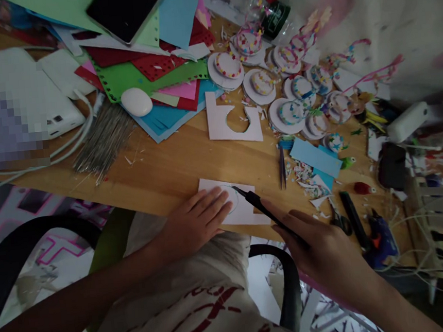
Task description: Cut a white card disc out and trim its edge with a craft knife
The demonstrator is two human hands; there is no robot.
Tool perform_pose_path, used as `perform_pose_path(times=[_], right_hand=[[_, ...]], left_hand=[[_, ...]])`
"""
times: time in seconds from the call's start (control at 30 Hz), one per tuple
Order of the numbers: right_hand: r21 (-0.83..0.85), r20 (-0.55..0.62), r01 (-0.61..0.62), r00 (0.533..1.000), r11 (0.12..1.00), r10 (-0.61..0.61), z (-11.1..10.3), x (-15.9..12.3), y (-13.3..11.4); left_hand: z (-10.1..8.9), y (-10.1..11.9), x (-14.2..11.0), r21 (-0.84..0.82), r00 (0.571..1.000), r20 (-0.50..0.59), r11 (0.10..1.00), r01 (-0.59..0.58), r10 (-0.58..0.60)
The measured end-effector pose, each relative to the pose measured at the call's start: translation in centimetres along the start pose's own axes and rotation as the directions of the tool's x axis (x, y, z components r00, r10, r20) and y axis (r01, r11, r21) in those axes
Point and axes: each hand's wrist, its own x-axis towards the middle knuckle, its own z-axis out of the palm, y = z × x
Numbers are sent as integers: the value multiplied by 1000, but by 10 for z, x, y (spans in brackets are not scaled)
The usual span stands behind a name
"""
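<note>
My left hand (198, 215) lies flat, fingers stretched out, on a white sheet of card or foam board (249, 212) at the table's front edge. A round outline shows on this sheet beside my fingertips, partly covered by them. My right hand (313, 235) is wrapped round a black craft knife (264, 207), its blade tip at the outline's upper edge. Farther back lies another white piece (216, 125) with a round opening cut from its side. Tweezers (281, 168) rest to the right of the sheet.
Several small decorated white hats (228, 70) stand at the back right. Coloured paper (184, 94), a phone (126, 11) and a bundle of thin wires (105, 137) lie at left. Scissors (340, 220), a blue glue gun (383, 239) and paper scraps (308, 179) are at right.
</note>
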Motion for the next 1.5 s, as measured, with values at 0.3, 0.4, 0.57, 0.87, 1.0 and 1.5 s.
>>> perform_pose_path(times=[0.3, 0.4, 0.57, 0.87, 1.0, 1.5], right_hand=[[-117, 7, 44, 999, 992, -43, 0, 1, -1], [-106, 18, 45, 999, 993, -44, 0, 0, 1], [-69, 31, 18, 999, 997, -16, 1, -3, 5], [45, 24, -63, 998, 997, 62, 1, -6, -3], [116, 68, -114, 992, 987, 107, 0, -9, -6], [292, 97, -191, 981, 937, 169, 8, -24, -12]], left_hand=[[-1, 5, 1, 12, 1000, 3, 999, 31, -31], [-1, 6, 1, 21, 999, 1, 999, 46, -46], [-2, 6, 1, 25, 998, 14, 998, 55, -55], [-2, 6, 2, -19, 998, -4, 998, 59, -59], [-2, 6, 2, -38, 998, -17, 997, 61, -62], [-2, 5, 2, -48, 998, -8, 997, 57, -58]])
